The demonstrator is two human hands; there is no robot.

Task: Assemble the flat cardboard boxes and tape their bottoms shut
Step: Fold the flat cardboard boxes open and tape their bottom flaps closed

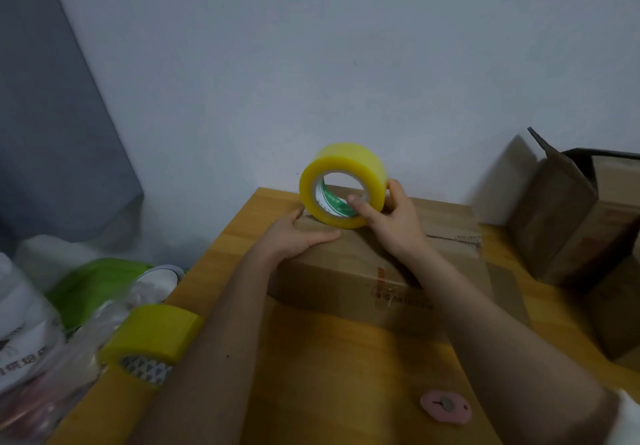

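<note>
A brown cardboard box (349,271) lies on the wooden table (332,368) with its closed flaps facing up. My right hand (391,219) grips a yellow tape roll (341,185), thumb inside the core, holding it upright on the box's far left corner. My left hand (301,237) rests flat on the box top just left of the roll, fingers straight, pressing at the corner where the tape meets the cardboard.
A second yellow tape roll (152,340) sits at the table's left edge. A small pink cutter (446,406) lies near the front. Open cardboard boxes (571,223) stand at the right. Left of the table are a green container (97,282) and plastic bags (31,340).
</note>
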